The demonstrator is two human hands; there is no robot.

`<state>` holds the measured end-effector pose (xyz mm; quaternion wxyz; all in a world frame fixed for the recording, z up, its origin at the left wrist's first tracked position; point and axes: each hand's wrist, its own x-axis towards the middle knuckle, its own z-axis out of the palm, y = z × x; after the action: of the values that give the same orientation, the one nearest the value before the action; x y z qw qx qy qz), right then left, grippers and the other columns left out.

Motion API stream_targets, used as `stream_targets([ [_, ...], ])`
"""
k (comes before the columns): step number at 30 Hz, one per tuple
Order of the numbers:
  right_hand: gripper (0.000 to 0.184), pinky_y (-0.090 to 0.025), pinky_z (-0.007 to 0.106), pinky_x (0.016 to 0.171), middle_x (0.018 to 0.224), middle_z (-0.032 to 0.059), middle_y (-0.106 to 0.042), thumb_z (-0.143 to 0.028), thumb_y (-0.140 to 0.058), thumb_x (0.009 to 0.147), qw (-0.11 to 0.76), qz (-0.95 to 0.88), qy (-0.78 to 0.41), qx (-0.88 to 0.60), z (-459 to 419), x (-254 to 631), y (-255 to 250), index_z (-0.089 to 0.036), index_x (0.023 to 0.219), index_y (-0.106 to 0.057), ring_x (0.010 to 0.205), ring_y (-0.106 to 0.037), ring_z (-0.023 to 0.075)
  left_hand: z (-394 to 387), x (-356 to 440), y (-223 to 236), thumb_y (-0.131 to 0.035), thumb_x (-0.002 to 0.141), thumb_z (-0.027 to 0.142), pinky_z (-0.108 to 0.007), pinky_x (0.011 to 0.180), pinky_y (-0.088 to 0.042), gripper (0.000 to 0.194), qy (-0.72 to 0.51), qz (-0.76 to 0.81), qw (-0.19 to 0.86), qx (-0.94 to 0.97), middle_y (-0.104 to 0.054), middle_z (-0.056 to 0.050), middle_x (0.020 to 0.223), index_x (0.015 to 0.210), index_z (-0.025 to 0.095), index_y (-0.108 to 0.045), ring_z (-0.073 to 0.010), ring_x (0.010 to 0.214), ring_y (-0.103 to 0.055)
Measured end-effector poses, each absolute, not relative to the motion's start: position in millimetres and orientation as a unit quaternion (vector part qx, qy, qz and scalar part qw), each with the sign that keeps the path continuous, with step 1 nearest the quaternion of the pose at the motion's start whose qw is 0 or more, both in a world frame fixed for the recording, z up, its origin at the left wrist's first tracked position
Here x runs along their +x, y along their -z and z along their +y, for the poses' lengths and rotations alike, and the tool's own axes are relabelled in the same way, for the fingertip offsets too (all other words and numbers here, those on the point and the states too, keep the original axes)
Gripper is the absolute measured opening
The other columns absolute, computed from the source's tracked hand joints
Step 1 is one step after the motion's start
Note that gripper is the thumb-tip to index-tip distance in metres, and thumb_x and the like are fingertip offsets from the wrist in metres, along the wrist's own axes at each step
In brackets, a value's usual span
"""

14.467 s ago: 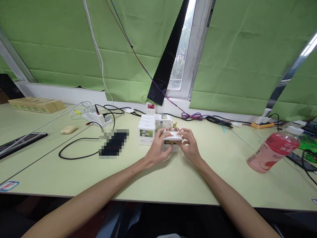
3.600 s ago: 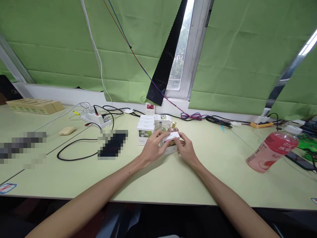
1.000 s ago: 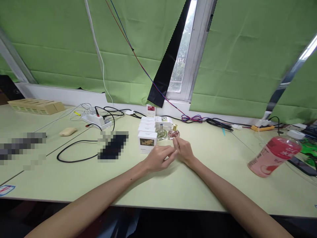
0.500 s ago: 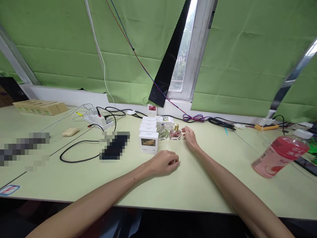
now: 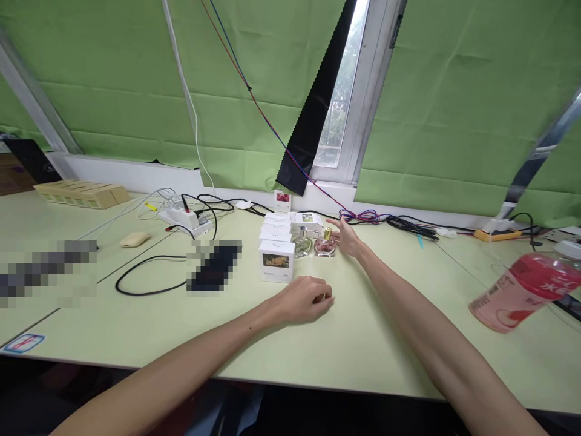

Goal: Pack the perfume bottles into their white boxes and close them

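My left hand (image 5: 309, 299) rests on the table with its fingers curled in loosely, and nothing shows in them. In front of it stands a row of white boxes (image 5: 276, 262); the nearest carries a picture of yellow flowers. Beside the row are two glass perfume bottles: a greenish one (image 5: 302, 246) with a silver cap and a pink one (image 5: 325, 247) with a gold cap. My right hand (image 5: 348, 238) is just right of the pink bottle, fingers apart and reaching toward its cap. Whether a fingertip touches the bottle I cannot tell.
A power strip (image 5: 186, 219) with cables lies at the back left, near a dark blurred-out object (image 5: 215, 266) and a cream case (image 5: 135, 240). Tan boxes (image 5: 86, 194) sit at the far left. A pink drink bottle (image 5: 521, 293) is at the right.
My right hand has risen slightly and moved closer to the pink perfume bottle, with its fingers spreading near the cap. My left hand stays in place. The view has shifted slightly.
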<state>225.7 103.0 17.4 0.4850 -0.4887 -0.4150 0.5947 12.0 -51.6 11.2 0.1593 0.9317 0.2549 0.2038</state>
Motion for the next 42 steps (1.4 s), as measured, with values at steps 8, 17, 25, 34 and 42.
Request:
stream_targets([
  [8,0.068,-0.053,0.037,0.077,0.097,0.0100,-0.068,-0.067,-0.020,0.100,0.489,-0.385,-0.616,-0.482,105.3,219.2,-24.6,-0.025,0.121,-0.069,0.086,-0.064,0.0247,-50.7,12.5,-8.2,-0.053,0.096,0.024,-0.027,0.058,-0.033,0.025,-0.213,0.253,0.152,0.931,-0.059,0.000,0.069,0.073,0.018,-0.060,-0.0118,0.061,-0.049],
  [17,0.072,-0.054,0.038,0.075,0.102,0.0121,-0.069,-0.079,-0.027,0.091,0.496,-0.435,-0.575,-0.484,110.6,217.2,-20.7,-0.023,0.100,-0.072,0.087,-0.063,0.0263,-51.3,12.3,-10.5,-0.053,0.095,0.024,-0.027,0.059,-0.033,0.024,-0.207,0.252,0.156,0.932,-0.059,0.000,0.069,0.074,0.018,-0.061,-0.0122,0.062,-0.050],
  [25,0.073,-0.054,0.038,0.071,0.086,0.0119,-0.070,-0.075,-0.025,0.094,0.528,-0.409,-0.582,-0.464,112.8,213.0,-23.9,-0.021,0.103,-0.073,0.079,-0.064,0.0267,-51.6,12.4,-11.2,-0.054,0.095,0.023,-0.027,0.058,-0.034,0.023,-0.205,0.252,0.156,0.933,-0.059,0.000,0.070,0.074,0.017,-0.061,-0.0121,0.061,-0.050],
  [34,0.073,-0.055,0.040,0.072,0.085,0.0125,-0.068,-0.075,-0.028,0.094,0.493,-0.428,-0.604,-0.456,116.3,215.6,-21.9,-0.018,0.103,-0.073,0.076,-0.063,0.0262,-50.4,12.9,-10.6,-0.054,0.095,0.023,-0.028,0.059,-0.035,0.022,-0.206,0.247,0.157,0.934,-0.059,0.000,0.069,0.074,0.017,-0.062,-0.0124,0.062,-0.050],
  [42,0.064,-0.054,0.033,0.071,0.107,0.0124,-0.072,-0.070,-0.034,0.096,0.482,-0.465,-0.590,-0.451,118.3,216.6,-19.0,-0.021,0.102,-0.075,0.088,-0.063,0.0247,-50.2,13.5,-10.1,-0.054,0.095,0.023,-0.028,0.058,-0.035,0.022,-0.209,0.245,0.158,0.934,-0.060,-0.001,0.070,0.075,0.018,-0.063,-0.0128,0.062,-0.052],
])
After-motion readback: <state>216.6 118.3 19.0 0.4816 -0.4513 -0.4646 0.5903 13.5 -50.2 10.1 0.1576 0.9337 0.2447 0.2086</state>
